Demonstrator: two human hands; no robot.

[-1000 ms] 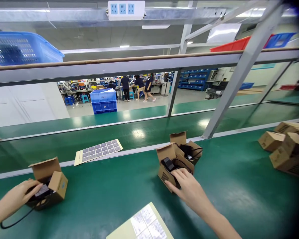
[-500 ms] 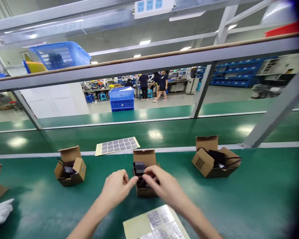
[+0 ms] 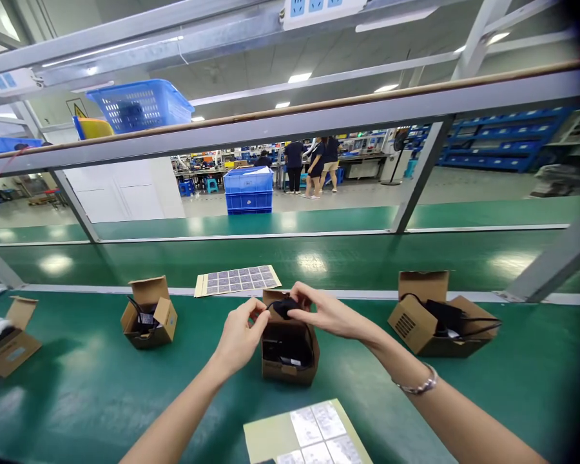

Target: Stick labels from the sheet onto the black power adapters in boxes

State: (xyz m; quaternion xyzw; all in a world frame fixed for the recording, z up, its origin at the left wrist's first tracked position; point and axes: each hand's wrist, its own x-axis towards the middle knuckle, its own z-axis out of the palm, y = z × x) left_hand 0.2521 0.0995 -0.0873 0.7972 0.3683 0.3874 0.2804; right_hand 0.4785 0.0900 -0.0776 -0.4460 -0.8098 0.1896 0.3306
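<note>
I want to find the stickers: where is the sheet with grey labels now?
In the head view the label sheet lies flat at the far edge of the green belt, left of centre, behind the open box the hands work on.

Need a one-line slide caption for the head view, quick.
Both hands, left hand and right hand, hold a black adapter over an open cardboard box.

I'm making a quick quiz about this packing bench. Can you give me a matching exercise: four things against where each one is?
Things:
1. black adapter
2. label sheet
3. blue basket
4. blue crates

Places:
A. on the overhead shelf
B. between both hands, above an open box
C. on the floor beyond the belts
D. flat at the belt's far edge

Pairs: 1-B, 2-D, 3-A, 4-C
</note>
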